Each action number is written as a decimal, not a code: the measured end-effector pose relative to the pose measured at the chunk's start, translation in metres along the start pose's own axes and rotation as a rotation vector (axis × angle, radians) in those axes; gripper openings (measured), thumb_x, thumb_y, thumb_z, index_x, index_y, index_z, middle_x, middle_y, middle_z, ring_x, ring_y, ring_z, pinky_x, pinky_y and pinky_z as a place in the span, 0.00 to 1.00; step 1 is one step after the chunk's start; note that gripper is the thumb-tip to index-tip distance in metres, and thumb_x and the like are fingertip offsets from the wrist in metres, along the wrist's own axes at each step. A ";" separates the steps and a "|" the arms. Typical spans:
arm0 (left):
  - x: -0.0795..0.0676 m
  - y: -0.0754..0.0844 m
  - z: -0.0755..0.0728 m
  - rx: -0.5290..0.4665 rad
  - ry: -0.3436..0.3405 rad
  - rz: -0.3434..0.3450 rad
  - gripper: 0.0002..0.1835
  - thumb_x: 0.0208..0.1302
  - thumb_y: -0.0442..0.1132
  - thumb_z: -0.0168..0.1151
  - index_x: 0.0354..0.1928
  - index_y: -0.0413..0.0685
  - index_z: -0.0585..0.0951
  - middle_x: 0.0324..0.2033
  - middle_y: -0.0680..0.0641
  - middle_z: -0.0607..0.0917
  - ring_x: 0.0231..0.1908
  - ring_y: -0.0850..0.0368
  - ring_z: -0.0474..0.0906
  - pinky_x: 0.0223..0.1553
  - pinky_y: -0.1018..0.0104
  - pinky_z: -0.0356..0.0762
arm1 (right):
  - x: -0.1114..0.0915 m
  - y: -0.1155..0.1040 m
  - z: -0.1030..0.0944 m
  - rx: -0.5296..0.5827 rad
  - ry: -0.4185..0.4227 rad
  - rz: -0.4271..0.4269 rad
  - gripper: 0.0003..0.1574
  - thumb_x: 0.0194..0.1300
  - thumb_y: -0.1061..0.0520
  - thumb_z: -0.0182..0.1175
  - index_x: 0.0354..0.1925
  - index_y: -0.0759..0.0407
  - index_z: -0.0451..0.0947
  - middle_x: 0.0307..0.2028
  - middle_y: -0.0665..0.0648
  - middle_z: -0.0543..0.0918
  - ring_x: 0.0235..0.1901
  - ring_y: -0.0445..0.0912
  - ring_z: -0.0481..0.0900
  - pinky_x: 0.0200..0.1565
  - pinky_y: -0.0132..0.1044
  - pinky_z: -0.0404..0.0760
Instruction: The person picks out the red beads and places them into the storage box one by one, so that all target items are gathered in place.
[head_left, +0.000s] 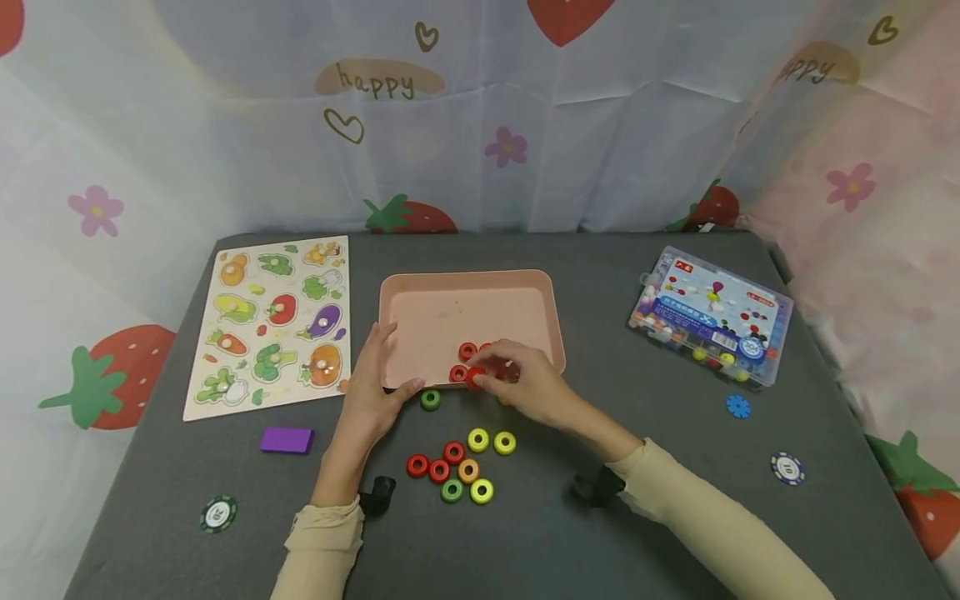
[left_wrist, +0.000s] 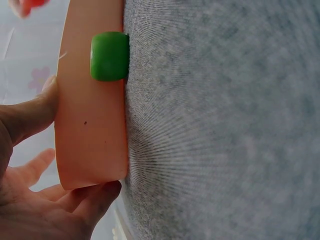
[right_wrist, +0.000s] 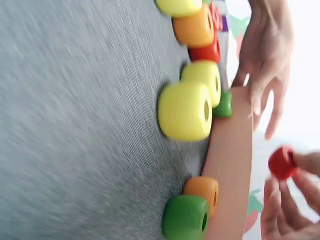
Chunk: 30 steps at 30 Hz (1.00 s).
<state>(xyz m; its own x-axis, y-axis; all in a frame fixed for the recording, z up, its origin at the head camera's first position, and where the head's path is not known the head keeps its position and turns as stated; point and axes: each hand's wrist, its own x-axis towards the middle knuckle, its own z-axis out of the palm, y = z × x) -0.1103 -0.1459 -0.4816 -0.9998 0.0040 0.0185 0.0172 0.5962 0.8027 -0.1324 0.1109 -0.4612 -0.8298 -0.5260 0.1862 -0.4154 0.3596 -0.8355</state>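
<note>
Red bead (right_wrist: 281,164) in right grip (head_left: 531,385)

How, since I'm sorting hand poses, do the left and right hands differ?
The left hand touches the tray at its near left corner; the right hand is over the tray's near side, farther right. The left hand holds no bead, whereas the right hand pinches a red bead. The left hand's thumb stands wide of its fingers; the right hand's thumb and fingers close together. Both extend from beige sleeves.
</note>
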 end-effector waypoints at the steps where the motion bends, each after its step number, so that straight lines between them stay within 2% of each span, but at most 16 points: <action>1: 0.000 0.000 0.000 -0.001 0.000 0.002 0.48 0.58 0.36 0.74 0.77 0.53 0.58 0.79 0.43 0.49 0.78 0.42 0.45 0.74 0.39 0.48 | 0.005 0.001 0.000 -0.015 0.035 0.011 0.13 0.65 0.57 0.68 0.48 0.55 0.84 0.38 0.48 0.84 0.35 0.42 0.79 0.36 0.37 0.80; 3: 0.000 -0.001 0.000 -0.001 0.001 0.003 0.48 0.58 0.36 0.74 0.77 0.53 0.58 0.79 0.43 0.49 0.78 0.42 0.45 0.74 0.39 0.49 | 0.013 0.003 0.002 -0.033 0.073 0.039 0.11 0.65 0.58 0.68 0.47 0.57 0.85 0.38 0.50 0.85 0.34 0.43 0.79 0.36 0.38 0.80; 5: 0.001 -0.001 0.000 -0.002 0.003 0.004 0.48 0.58 0.36 0.74 0.77 0.53 0.58 0.79 0.43 0.50 0.78 0.42 0.45 0.74 0.39 0.49 | 0.019 0.005 0.004 -0.055 0.078 0.071 0.10 0.66 0.59 0.67 0.46 0.58 0.85 0.36 0.51 0.85 0.32 0.43 0.79 0.35 0.36 0.79; 12: 0.001 0.000 0.000 -0.009 -0.002 -0.005 0.47 0.59 0.37 0.74 0.77 0.54 0.58 0.79 0.43 0.49 0.77 0.41 0.46 0.73 0.38 0.49 | 0.031 0.011 0.014 -0.127 -0.004 0.156 0.05 0.65 0.54 0.68 0.39 0.52 0.87 0.30 0.46 0.86 0.28 0.40 0.78 0.33 0.33 0.78; 22: 0.001 0.001 -0.001 -0.002 -0.007 -0.012 0.47 0.59 0.37 0.74 0.77 0.55 0.58 0.79 0.44 0.49 0.78 0.42 0.46 0.74 0.38 0.48 | 0.036 0.017 0.014 -0.094 0.015 0.206 0.05 0.66 0.54 0.68 0.39 0.52 0.88 0.30 0.48 0.87 0.29 0.39 0.81 0.32 0.33 0.78; 27: 0.001 -0.001 0.000 0.003 -0.008 -0.017 0.48 0.59 0.37 0.74 0.77 0.55 0.58 0.80 0.44 0.48 0.78 0.42 0.45 0.74 0.39 0.48 | 0.034 0.016 0.011 -0.131 0.034 0.259 0.06 0.66 0.53 0.68 0.40 0.51 0.88 0.30 0.47 0.87 0.26 0.40 0.80 0.28 0.34 0.77; 30: 0.000 0.000 -0.001 0.002 -0.008 -0.018 0.47 0.59 0.37 0.73 0.77 0.55 0.58 0.80 0.44 0.48 0.78 0.42 0.45 0.74 0.38 0.48 | 0.032 0.016 0.009 -0.176 0.038 0.271 0.04 0.64 0.53 0.69 0.37 0.51 0.89 0.30 0.46 0.87 0.27 0.39 0.79 0.30 0.34 0.77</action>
<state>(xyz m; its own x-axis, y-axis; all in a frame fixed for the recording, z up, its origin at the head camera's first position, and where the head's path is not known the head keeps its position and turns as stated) -0.1104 -0.1466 -0.4817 -1.0000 -0.0004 -0.0011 -0.0012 0.5981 0.8014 -0.1618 0.0930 -0.4731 -0.9311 -0.3648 -0.0082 -0.2332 0.6122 -0.7556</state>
